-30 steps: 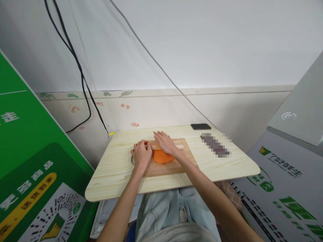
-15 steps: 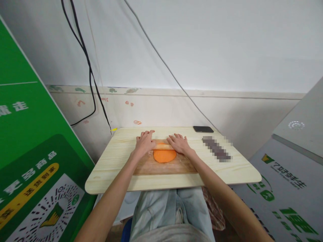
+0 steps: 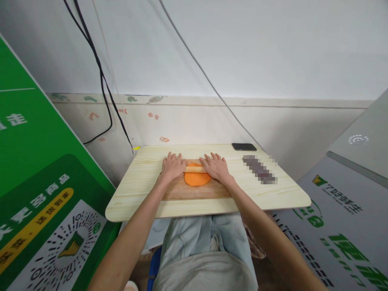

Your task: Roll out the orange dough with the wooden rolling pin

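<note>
A thin wooden rolling pin [image 3: 194, 169] lies crosswise over a flattened round sheet of orange dough [image 3: 197, 180]. More of the dough shows on my side of the pin than beyond it. Under both is a brown wooden board [image 3: 197, 194]. My left hand [image 3: 173, 166] rests on the pin's left end, palm down, fingers stretched forward and apart. On the right end lies my right hand [image 3: 215, 166], also palm down with fingers spread. Both hands cover the ends of the pin.
The board sits on a pale wood-grain table [image 3: 130, 194]. A black phone [image 3: 244, 147] lies near its back right edge, with a pixelated dark object [image 3: 260, 169] in front of it. Green panels [image 3: 45, 133] stand at left, a grey cabinet [image 3: 339, 210] at right.
The rolling pin has come slightly toward me, so more dough shows beyond it. My left hand's fingers now lie flatter and point forward. The view has shifted a little.
</note>
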{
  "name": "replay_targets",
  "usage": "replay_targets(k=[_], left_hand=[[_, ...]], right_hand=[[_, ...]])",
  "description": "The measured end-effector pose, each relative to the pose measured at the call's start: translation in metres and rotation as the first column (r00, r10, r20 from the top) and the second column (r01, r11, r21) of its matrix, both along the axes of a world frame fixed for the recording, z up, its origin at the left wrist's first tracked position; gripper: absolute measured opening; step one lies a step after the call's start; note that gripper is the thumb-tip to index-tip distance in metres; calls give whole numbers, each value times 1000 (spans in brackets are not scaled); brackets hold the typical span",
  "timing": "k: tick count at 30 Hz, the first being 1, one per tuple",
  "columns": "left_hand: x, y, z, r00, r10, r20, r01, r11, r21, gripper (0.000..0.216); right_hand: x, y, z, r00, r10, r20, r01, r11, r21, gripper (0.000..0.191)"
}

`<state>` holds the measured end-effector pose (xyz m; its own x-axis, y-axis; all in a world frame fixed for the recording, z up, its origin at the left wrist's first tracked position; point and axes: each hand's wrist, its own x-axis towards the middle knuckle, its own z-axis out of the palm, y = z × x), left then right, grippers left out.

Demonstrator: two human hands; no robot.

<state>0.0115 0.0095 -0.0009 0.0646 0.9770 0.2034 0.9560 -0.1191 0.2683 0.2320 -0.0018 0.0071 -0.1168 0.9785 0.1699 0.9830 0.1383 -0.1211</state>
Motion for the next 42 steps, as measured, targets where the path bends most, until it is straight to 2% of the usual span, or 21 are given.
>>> replay_targets(k=[7, 14, 18, 25, 33, 38, 42], left_hand=[[-7, -41, -9, 996, -82, -19, 83, 993, 78, 49], [-10, -64, -12, 992, -123, -9, 123, 985, 117, 51], [-11, -74, -17, 993, -114, -19, 115, 985, 125, 53], [-15, -95, -23, 986, -164, -29, 166, 955, 247, 52], [-18, -116, -27, 983, -178, -37, 181, 931, 317, 52], [-20, -111, -33, 982, -182, -49, 188, 931, 313, 53], [-15, -81, -30, 987, -145, -75, 160, 949, 272, 56]], right_hand=[[-4, -39, -2, 987, 101, 124, -113, 989, 94, 57], [-9, -67, 2, 992, 109, 69, -116, 987, 113, 62], [-8, -75, -7, 994, 99, 40, -103, 987, 119, 65], [-5, -88, -29, 988, 138, -68, -122, 972, 201, 68], [-3, -107, -37, 986, 140, -90, -114, 962, 248, 66], [-4, -108, -36, 991, 119, -62, -102, 967, 232, 64], [-8, -89, -22, 998, 55, -32, -49, 986, 158, 64]])
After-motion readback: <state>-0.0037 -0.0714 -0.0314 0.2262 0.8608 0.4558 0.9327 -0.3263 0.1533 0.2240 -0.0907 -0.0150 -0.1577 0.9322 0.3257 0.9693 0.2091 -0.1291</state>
